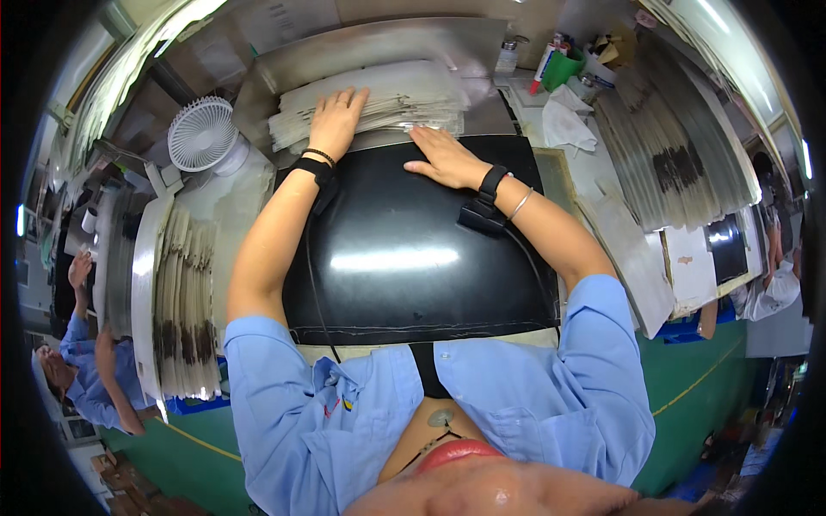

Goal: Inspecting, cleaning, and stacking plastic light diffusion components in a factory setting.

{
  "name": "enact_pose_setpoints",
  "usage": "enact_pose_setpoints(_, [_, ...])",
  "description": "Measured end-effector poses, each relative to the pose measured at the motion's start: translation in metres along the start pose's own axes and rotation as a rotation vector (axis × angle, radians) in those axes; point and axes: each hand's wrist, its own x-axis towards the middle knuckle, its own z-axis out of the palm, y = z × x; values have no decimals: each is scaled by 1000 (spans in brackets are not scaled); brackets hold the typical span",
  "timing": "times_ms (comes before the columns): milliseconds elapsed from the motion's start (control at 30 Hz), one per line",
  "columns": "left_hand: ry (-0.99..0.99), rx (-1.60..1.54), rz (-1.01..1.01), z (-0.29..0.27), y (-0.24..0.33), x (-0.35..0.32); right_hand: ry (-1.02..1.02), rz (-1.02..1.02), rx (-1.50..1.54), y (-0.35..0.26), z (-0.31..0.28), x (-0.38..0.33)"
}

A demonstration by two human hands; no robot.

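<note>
- Head view, workpiece: the stack of thin pale sheets (396, 79) lies beyond the far edge of the black board (396, 215), before an upright metal panel (469, 43); its near edges are uneven
- Head view, left: my left hand (337, 120) rests palm down on the stack, fingers extended; light, even pressure should limit slipping
- Head view, right: my right hand (449, 158) is apart from the left, thumb spread, fingertips at the stack's near edge; I cannot tell whether they touch it
- Head view, caution: the wrist cord (312, 275) should clear loose sheets
</note>
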Motion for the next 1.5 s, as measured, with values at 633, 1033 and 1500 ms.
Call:
enact_pose_setpoints(633, [-11, -165, -23, -7, -1, 1, -153, 6, 97, -11, -31, -18])
enact_pose_setpoints(1033, [51, -46, 67, 7, -9, 1, 85, 263, -234, -32, -30, -114])
enact_pose_setpoints(1500, [-181, 108, -72, -1, 11, 17, -563, -452, 1254, -243, 35, -39])
